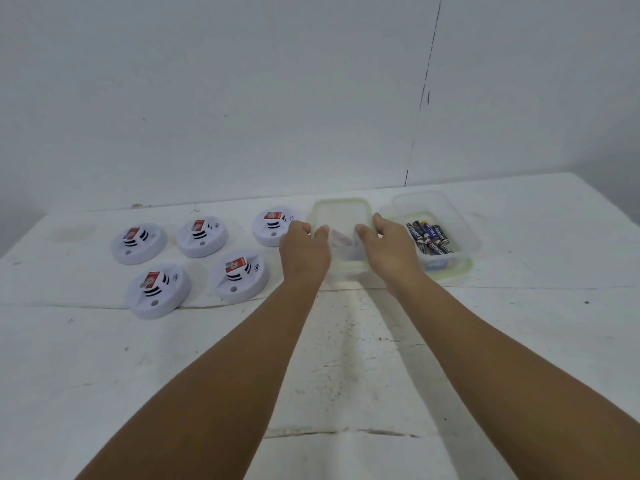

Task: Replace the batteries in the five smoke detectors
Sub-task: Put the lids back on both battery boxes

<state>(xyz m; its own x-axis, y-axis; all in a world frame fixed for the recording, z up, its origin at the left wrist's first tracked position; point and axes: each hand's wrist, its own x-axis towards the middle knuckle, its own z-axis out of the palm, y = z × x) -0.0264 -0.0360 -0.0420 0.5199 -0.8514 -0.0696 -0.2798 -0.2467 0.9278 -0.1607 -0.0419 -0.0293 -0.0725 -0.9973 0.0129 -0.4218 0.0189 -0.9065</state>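
Several white round smoke detectors lie on the white table at the left, each with a red battery showing on top; the nearest are one (pixel 157 291) and one (pixel 239 274). In the middle a clear plastic box with a pale green lid (pixel 341 216) stands closed. My left hand (pixel 304 249) grips its left side, thumb on the lid, and my right hand (pixel 389 245) grips its right side. To the right, an open clear box (pixel 460 233) holds several dark AA batteries (pixel 431 237).
The table (pixel 346 358) is covered in white sheets with seams and dark scuff marks. A white wall rises behind it, with a dark crack line at the right. The open box's green-rimmed lid (pixel 457 270) lies under it.
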